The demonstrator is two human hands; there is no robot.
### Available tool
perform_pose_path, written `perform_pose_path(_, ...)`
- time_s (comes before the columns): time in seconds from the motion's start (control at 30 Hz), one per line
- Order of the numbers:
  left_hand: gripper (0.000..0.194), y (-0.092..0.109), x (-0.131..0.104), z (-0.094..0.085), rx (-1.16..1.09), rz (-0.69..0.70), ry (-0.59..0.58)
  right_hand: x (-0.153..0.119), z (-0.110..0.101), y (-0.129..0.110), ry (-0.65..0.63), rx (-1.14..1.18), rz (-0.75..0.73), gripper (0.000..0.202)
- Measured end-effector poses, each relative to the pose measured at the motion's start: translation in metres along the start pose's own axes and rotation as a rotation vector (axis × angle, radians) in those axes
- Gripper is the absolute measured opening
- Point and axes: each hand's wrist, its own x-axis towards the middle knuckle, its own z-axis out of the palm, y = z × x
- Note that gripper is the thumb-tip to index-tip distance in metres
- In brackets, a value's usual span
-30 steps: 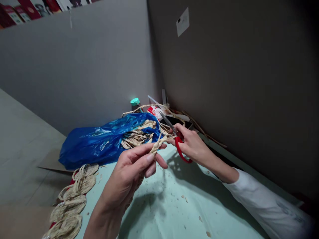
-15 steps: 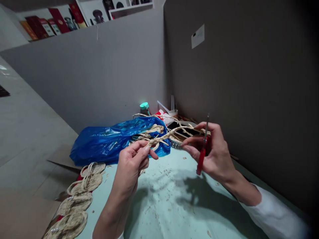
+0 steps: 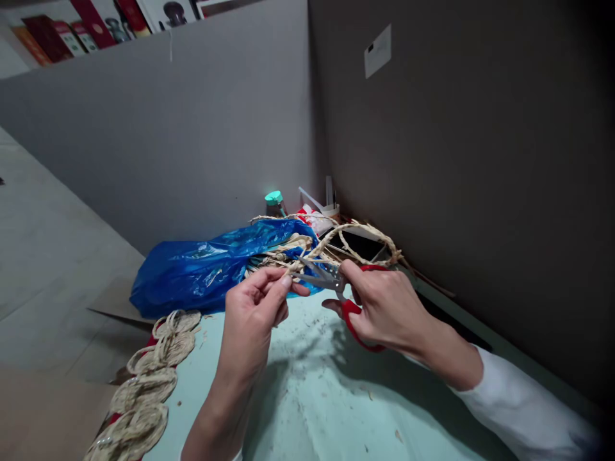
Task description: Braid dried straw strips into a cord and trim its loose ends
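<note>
Between the thumb and fingers of my left hand [image 3: 257, 307] is the end of a braided straw cord [image 3: 331, 238]. The cord runs up and right from the pinch and loops back over the things behind. My right hand [image 3: 384, 298] grips a pair of scissors [image 3: 353, 317] with red handles. Their blades are spread and point left, close to the cord just beyond my left fingertips; whether they touch it I cannot tell. Behind my left hand, a blue plastic bag [image 3: 192, 275] lies with loose straw strands [image 3: 278, 251] showing at its mouth.
Several coiled straw pieces [image 3: 144, 390] line the left edge of the pale green tabletop [image 3: 307, 397], which carries scattered straw bits. A bottle with a turquoise lid [image 3: 273, 197] and a pen cup [image 3: 331, 210] stand at the back. Grey partitions [image 3: 230, 128] enclose the corner.
My right hand has let go of the cord, turned the scissors from upright to pointing left, and brought their opened blades near my left fingertips. The cord's far part now rests in a loop.
</note>
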Motion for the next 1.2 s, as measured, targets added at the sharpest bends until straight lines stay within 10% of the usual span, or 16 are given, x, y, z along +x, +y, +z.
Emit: perform_pose_path(1.2,0.014,-0.003,-0.003,0.004,0.12,-0.021,-0.117,0.0,0.005,0.003,-0.142,-0.014,-0.066,0.022)
